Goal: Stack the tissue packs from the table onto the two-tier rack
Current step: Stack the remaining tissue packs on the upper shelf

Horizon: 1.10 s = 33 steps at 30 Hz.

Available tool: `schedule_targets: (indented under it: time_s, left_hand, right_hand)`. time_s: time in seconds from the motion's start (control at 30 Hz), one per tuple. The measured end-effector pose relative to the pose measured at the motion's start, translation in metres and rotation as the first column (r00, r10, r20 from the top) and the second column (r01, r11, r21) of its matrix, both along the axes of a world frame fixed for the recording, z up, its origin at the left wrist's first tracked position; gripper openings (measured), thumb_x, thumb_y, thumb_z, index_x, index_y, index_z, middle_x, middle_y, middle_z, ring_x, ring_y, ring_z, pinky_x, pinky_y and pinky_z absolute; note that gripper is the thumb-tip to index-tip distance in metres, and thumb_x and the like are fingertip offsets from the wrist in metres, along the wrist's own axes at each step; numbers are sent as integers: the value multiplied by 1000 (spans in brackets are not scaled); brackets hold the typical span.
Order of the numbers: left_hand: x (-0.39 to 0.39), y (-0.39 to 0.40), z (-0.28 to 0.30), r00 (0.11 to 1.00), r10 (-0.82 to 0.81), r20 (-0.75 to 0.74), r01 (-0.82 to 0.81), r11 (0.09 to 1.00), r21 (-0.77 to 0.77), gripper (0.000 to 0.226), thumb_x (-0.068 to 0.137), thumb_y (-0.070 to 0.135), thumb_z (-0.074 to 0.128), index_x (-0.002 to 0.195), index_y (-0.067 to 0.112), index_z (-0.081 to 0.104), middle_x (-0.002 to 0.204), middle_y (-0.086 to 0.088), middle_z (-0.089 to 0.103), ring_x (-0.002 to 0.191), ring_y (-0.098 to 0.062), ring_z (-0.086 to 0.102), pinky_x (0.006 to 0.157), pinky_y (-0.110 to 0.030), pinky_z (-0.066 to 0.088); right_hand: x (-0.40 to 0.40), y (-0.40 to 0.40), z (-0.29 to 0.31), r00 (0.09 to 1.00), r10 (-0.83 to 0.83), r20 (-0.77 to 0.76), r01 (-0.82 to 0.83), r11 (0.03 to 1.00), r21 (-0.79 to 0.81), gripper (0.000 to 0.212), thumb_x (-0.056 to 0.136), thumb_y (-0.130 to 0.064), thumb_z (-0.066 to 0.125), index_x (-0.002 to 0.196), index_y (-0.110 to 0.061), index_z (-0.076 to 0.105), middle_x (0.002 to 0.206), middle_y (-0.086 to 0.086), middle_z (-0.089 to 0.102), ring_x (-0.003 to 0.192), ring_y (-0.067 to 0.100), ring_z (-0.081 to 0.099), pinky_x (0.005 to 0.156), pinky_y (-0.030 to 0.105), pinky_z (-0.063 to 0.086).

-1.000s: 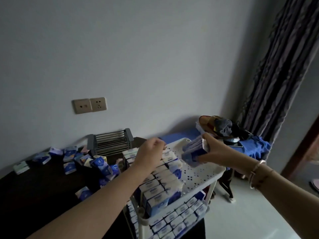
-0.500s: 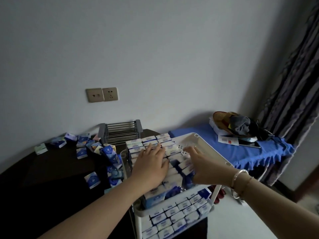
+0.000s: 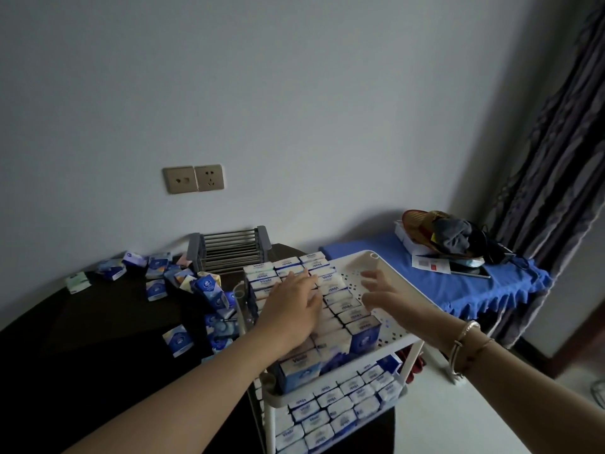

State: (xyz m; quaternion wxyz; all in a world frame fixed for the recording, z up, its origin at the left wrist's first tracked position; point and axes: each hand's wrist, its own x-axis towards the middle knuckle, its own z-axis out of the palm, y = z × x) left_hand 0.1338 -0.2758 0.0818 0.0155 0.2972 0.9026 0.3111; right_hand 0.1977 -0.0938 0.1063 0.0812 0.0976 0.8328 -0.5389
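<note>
The rack (image 3: 386,267) looks like white perforated plastic, the tissue packs (image 3: 327,348) slightly glossy wrap. The table (image 3: 98,322) is dark and matt; far right, blue cloth (image 3: 474,290) with a frilled edge.

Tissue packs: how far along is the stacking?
Done: the lower tier looks full, and the top tier holds rows on its left part. In hand: nothing gripped; the left hand rests flat on those rows, the right hand hovers open. Left: loose tissue packs remain on the dark table.
</note>
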Motion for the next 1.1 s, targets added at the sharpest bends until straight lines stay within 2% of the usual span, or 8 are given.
schedule_targets:
  time_s: [0.13, 0.23, 0.33, 0.47, 0.6, 0.7, 0.9, 1.1]
  left_hand:
    - [-11, -25, 11, 997, 45, 68, -63, 955, 291, 33, 99, 20, 46, 131, 17, 53, 135, 4, 52, 127, -11, 45, 103, -22, 34]
    - [-24, -62, 20, 992, 100, 73, -119, 932, 343, 29, 98, 16, 47, 125, 17, 58, 126, 5, 56, 113, -10, 51, 90, -18, 39]
    - [-35, -116, 25, 988, 131, 76, -150, 915, 374, 27, 98, 14, 46, 123, 17, 57, 116, 5, 59, 86, -7, 52, 66, -7, 38]
    - [-49, -207, 21, 970, 229, 80, -242, 897, 369, 23, 97, 12, 47, 115, 19, 60, 108, 7, 62, 81, 9, 55, 68, -6, 37]
    - [-66, -305, 5, 939, 335, 81, -341, 872, 351, 20, 95, 11, 50, 106, 21, 63, 114, 5, 62, 98, -4, 57, 71, -10, 37]
    - [-81, -367, -10, 908, 408, 101, -419, 861, 289, 22, 96, 14, 49, 113, 21, 61, 114, 7, 59, 99, 1, 50, 72, -10, 35]
    - [-128, -440, -44, 844, 503, 187, -535, 814, 227, 26, 96, 15, 49, 119, 20, 60, 122, 6, 58, 111, -2, 49, 86, -17, 34]
    - [-204, -459, -81, 801, 548, 242, -589, 792, 158, 31, 96, 16, 51, 126, 21, 55, 130, 5, 54, 109, 1, 44, 81, -13, 33]
  right_hand:
    - [1, -31, 26, 978, 21, -208, 8, 990, 139, 72, 72, -33, 54, 139, -28, 28, 150, -2, 32, 128, 12, 38, 105, 32, 38]
    - [-5, -72, 44, 957, 107, -270, -27, 958, 284, 59, 89, -19, 54, 142, -27, 28, 137, -12, 37, 118, 5, 39, 88, 6, 33]
    - [-21, -127, 52, 935, 160, -315, -52, 945, 324, 59, 89, -12, 55, 141, -24, 31, 136, -8, 42, 126, 9, 40, 96, 18, 33]
    - [-53, -212, 48, 928, 191, -320, -86, 946, 313, 53, 83, -13, 60, 131, -22, 39, 119, -3, 57, 104, 15, 58, 93, 33, 47]
    - [-91, -293, 32, 931, 218, -293, -109, 932, 347, 49, 87, -11, 58, 132, -21, 40, 113, 17, 61, 82, 25, 61, 75, 38, 49]
    - [-121, -339, 11, 927, 264, -265, -138, 899, 415, 44, 89, -15, 56, 131, -20, 42, 91, 2, 60, 75, 14, 59, 66, 27, 45]
    - [-184, -391, -31, 923, 351, -161, -222, 823, 523, 44, 92, -19, 54, 134, -18, 39, 109, 0, 50, 83, 4, 45, 57, 3, 33]
    - [-283, -405, -75, 923, 381, -64, -257, 730, 633, 44, 90, -22, 56, 130, -13, 41, 123, 7, 51, 101, 14, 49, 78, 20, 33]
